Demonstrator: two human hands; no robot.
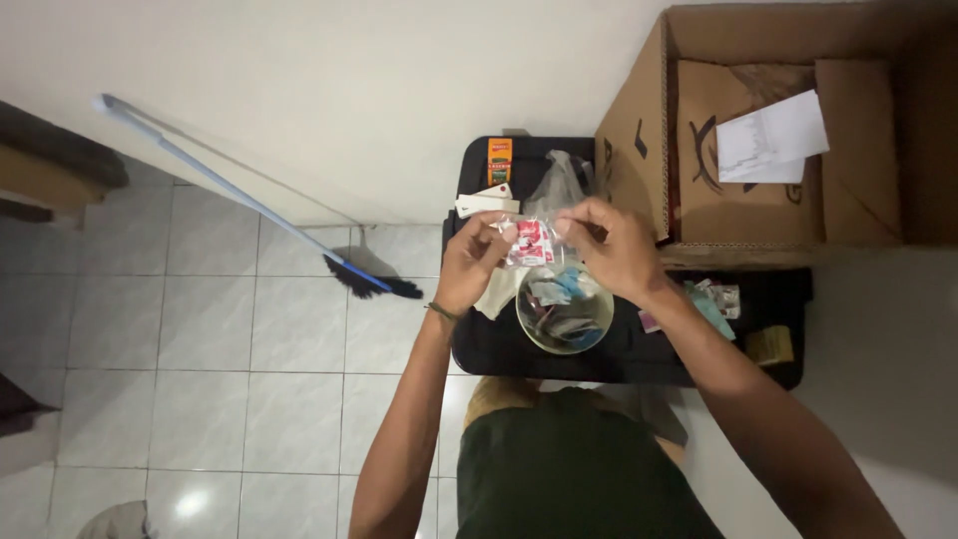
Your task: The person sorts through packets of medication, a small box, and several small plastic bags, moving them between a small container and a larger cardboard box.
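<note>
Seen from the head camera, a person in a dark green shirt is holding a small clear packet [528, 243] with a red-and-white insert between both hands, above a black case [499, 344] lying on the tiled floor [249, 339]. The left hand [471, 262] is pinching the packet's left edge, fingers closed on it at thumb and fingertips; the right hand [611, 248] is gripping the right edge the same way, fingertips drawn tight on the plastic. The packet is stretching between the two sets of fingers, just above a round glass bowl [565, 317] filled with mixed small wrappers. A clear plastic bag [559, 182] is standing behind the hands. An open cardboard box [788, 130] with a white paper slip [770, 138] inside is sitting to the right, and a blue-handled broom [239, 200] is leaning against the white wall on the left.
</note>
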